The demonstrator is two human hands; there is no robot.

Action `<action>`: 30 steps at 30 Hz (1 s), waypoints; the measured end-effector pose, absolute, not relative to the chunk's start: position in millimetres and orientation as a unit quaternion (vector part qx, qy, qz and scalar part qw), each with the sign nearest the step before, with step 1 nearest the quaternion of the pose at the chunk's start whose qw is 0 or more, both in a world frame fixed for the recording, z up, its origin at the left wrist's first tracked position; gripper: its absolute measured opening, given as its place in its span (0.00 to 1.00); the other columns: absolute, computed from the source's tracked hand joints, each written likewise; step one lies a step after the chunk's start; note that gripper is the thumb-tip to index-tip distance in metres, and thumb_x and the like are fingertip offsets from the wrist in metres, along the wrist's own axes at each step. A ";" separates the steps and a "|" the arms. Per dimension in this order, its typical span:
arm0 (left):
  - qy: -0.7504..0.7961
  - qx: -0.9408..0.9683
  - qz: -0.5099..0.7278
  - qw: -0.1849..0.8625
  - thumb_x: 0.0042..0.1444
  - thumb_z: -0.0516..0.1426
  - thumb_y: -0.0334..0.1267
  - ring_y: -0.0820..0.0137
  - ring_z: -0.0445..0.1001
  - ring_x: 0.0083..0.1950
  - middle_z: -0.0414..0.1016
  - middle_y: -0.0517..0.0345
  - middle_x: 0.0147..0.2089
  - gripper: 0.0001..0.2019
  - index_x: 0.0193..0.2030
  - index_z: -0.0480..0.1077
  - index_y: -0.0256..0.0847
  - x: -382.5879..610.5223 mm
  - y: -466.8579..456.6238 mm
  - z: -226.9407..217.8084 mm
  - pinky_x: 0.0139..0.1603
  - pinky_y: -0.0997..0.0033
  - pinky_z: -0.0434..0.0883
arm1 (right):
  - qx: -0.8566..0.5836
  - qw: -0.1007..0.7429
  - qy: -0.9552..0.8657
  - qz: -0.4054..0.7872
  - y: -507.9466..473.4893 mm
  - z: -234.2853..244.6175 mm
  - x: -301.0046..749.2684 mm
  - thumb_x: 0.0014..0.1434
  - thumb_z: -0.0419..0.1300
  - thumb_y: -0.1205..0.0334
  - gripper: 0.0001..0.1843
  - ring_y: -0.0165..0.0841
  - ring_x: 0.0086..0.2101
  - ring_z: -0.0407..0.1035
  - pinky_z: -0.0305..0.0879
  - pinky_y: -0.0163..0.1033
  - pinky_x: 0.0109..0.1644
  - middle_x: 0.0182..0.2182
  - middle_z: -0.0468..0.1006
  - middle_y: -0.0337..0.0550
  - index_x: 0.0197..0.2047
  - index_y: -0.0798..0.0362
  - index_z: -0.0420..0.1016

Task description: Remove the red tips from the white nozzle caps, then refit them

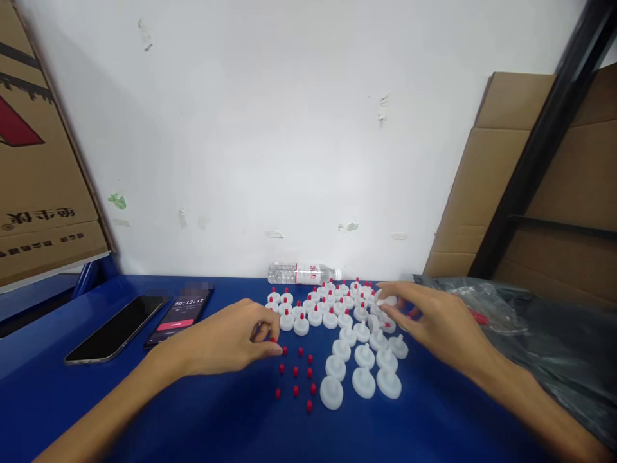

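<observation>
On the blue table, my left hand [236, 337] is closed in a pinch, with a small red cap [273, 340] at its fingertips. Several loose red caps [295, 371] lie spread out just to the right of and below it. My right hand [429, 315] grips a white nozzle lid [387, 299] between thumb and fingers, over the right side of the lid group. White lids with bare nozzles [365, 355] stand in rough rows in front. Behind them cluster several white lids topped with red caps [315, 316]. One capped lid [387, 325] lies tilted near my right thumb.
A clear plastic bottle [303, 273] lies on its side against the white wall. Two phones [116, 329] rest at the left, one showing a timer [180, 315]. Dark plastic bags [540, 334] cover the right side. Cardboard [482, 180] leans behind them, and a printed box [43, 161] stands at left.
</observation>
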State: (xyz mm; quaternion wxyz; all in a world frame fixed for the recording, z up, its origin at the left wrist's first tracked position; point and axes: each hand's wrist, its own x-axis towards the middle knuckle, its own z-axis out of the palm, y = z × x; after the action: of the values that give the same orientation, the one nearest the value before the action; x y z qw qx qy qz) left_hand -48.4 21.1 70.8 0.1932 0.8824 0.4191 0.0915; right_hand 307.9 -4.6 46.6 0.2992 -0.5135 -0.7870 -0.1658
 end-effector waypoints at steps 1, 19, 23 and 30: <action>0.422 0.883 0.072 0.193 0.62 0.59 0.50 0.72 0.61 0.28 0.64 0.65 0.25 0.17 0.27 0.67 0.42 -51.2 22.4 71.1 0.27 0.71 0.54 | -0.533 0.286 -0.778 -0.166 -2.9 48.1 311.1 0.66 0.58 0.52 0.09 0.35 0.34 0.77 0.69 0.37 0.35 0.44 0.83 0.38 0.44 0.44 0.78; 0.478 0.870 -0.038 0.114 0.66 0.50 0.48 0.62 0.70 0.37 0.75 0.56 0.37 0.13 0.35 0.68 0.45 -54.0 16.7 58.2 0.33 0.65 0.58 | -0.701 0.037 -0.712 -0.008 0.6 58.1 336.8 0.58 0.61 0.61 0.07 0.35 0.29 0.74 0.54 0.37 0.30 0.30 0.82 0.39 0.30 0.46 0.80; 0.479 0.868 -0.038 0.130 0.63 0.54 0.46 0.62 0.71 0.37 0.75 0.57 0.37 0.09 0.36 0.70 0.46 -55.7 16.9 56.2 0.33 0.66 0.58 | -0.709 0.023 -0.705 -0.002 -0.8 53.9 334.3 0.55 0.63 0.64 0.06 0.35 0.29 0.74 0.53 0.37 0.28 0.29 0.82 0.38 0.28 0.46 0.80; 0.464 0.876 -0.031 0.127 0.60 0.56 0.42 0.61 0.72 0.38 0.75 0.56 0.39 0.05 0.38 0.73 0.47 -54.4 14.5 54.3 0.33 0.67 0.60 | -0.662 0.126 -0.738 -0.040 -0.6 58.5 333.1 0.62 0.60 0.53 0.10 0.37 0.28 0.75 0.56 0.37 0.27 0.28 0.82 0.38 0.35 0.44 0.81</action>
State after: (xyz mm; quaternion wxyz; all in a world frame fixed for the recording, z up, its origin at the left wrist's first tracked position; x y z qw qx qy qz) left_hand -54.4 14.5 54.3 0.1265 0.8763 0.4638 -0.0310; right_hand 333.1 -0.6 58.5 0.1260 -0.6619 -0.7378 -0.0395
